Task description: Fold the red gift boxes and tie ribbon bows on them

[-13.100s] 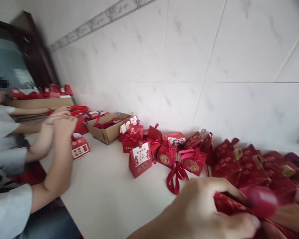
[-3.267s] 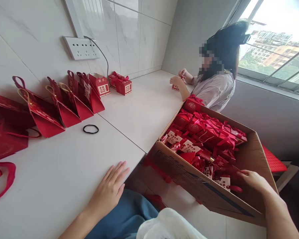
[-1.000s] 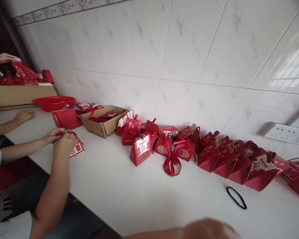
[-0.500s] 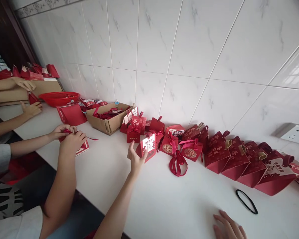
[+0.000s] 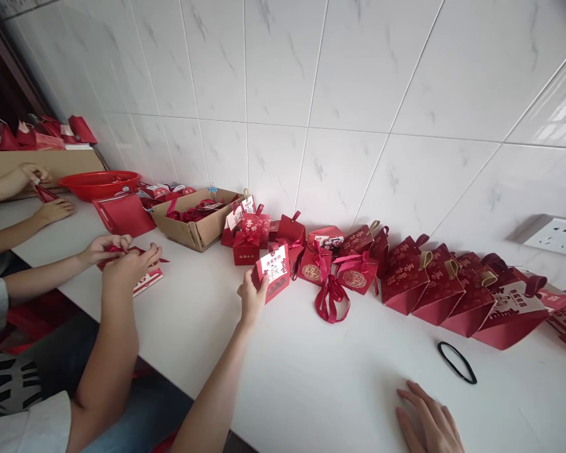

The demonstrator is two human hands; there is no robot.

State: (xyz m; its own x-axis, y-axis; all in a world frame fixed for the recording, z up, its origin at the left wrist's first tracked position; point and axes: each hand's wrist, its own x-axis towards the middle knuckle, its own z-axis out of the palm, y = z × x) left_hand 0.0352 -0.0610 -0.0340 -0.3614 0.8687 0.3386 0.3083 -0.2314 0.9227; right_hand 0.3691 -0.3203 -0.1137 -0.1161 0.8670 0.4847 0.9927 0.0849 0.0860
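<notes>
My left hand (image 5: 253,296) grips a small red gift box (image 5: 281,290) by its near left side. A white label with red and dark print covers part of its front. Around it stand other red boxes, among them one with a gold round emblem (image 5: 311,272) and a second gold-marked box (image 5: 356,280). A bundle of dark red ribbon (image 5: 332,302) lies in front of these. My right hand (image 5: 429,418) rests on the white table at the lower right, fingers apart and holding nothing, below a black hair band (image 5: 456,363).
Several red boxes (image 5: 405,277) lean in a row at the right, below a wall socket (image 5: 559,236). A cardboard box (image 5: 193,234) holds ribbons. Farther left are a red basin (image 5: 99,185), a co-worker's hands (image 5: 127,258) on a red box, and another person's hands (image 5: 51,211).
My left hand now has its fingers round the labelled box, which stands a little apart from where it was. The view has shifted slightly. My right hand stays on the table.
</notes>
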